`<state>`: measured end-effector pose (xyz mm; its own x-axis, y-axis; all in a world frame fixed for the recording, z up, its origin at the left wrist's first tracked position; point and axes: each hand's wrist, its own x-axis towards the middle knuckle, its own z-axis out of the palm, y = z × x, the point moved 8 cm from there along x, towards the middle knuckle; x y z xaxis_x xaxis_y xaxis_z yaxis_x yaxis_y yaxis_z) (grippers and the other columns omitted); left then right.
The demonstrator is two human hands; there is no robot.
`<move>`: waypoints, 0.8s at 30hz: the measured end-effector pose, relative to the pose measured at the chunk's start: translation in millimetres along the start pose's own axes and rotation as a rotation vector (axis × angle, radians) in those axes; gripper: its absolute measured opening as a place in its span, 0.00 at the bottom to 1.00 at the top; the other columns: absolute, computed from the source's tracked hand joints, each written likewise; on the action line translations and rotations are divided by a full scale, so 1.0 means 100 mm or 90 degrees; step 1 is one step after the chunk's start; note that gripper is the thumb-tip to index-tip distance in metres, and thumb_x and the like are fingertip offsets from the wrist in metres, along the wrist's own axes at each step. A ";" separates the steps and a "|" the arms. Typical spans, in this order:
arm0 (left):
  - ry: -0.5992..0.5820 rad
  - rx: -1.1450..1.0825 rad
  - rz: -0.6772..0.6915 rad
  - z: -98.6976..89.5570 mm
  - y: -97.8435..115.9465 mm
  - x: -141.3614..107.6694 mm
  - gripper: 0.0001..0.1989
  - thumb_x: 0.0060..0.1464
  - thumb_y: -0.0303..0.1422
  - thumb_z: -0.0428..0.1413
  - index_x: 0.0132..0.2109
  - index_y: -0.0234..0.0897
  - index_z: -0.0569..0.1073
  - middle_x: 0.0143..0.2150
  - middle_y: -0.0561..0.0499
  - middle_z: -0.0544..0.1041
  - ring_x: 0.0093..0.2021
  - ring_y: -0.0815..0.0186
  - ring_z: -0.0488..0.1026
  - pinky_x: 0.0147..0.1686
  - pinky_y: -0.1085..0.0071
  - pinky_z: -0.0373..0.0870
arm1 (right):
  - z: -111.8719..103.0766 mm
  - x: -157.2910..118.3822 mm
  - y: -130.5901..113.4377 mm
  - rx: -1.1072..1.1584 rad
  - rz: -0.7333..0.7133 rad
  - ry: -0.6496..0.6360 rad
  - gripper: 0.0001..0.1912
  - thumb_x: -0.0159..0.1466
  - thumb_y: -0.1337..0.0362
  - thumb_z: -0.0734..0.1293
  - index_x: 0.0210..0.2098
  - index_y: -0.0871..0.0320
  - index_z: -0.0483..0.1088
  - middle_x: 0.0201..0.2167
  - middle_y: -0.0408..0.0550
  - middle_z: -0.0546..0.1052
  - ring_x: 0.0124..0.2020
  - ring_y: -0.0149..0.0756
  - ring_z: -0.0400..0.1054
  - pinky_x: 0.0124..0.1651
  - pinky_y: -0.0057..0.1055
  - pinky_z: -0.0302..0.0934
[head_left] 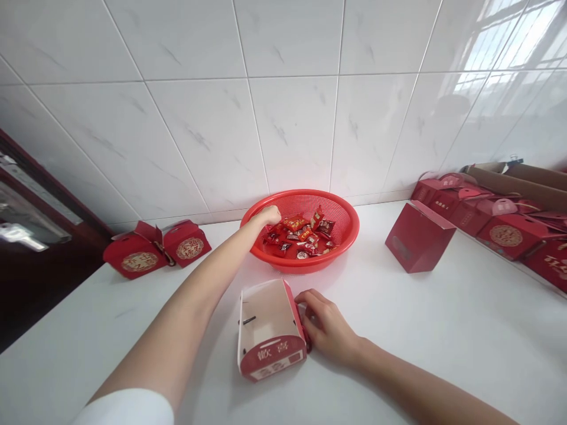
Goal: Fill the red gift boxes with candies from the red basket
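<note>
A red plastic basket (pixel 349 239) stands against the tiled wall with wrapped candies (pixel 305 236) spread over its bottom. My left hand (pixel 269 215) is over the basket's left side, fingers curled closed; anything in them is hidden. In front of the basket sits a red paper candy box (pixel 272 357), its top open and pale inside, with dark cord ends poking through its walls. My right hand (pixel 328 327) rests on the table at the box's right side, fingers bent and closed against that wall, beside a dark red cord.
Two shut red boxes (pixel 140 251) stand at the left by a dark door-like panel (pixel 35 248). Another red box (pixel 419 239) stands alone right of the basket. Several red boxes (pixel 505 233) line the right edge, near brown cardboard (pixel 518 183). The white table (pixel 381 319) meets the wall behind.
</note>
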<state>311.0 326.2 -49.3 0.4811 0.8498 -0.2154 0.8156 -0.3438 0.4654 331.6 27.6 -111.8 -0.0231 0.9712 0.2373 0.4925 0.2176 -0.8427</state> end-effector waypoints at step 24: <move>-0.042 0.111 -0.110 0.10 0.00 -0.14 0.17 0.65 0.37 0.60 0.58 0.35 0.72 0.56 0.43 0.75 0.52 0.57 0.76 0.49 0.56 0.78 | 0.01 0.00 -0.03 0.009 -0.001 -0.015 0.13 0.64 0.76 0.59 0.42 0.56 0.70 0.47 0.51 0.74 0.34 0.33 0.71 0.38 0.32 0.65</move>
<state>307.7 310.3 -54.8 0.3446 0.8764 -0.3365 0.9280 -0.2640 0.2628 329.4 26.9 -110.0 -0.0442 0.9726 0.2281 0.4801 0.2209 -0.8489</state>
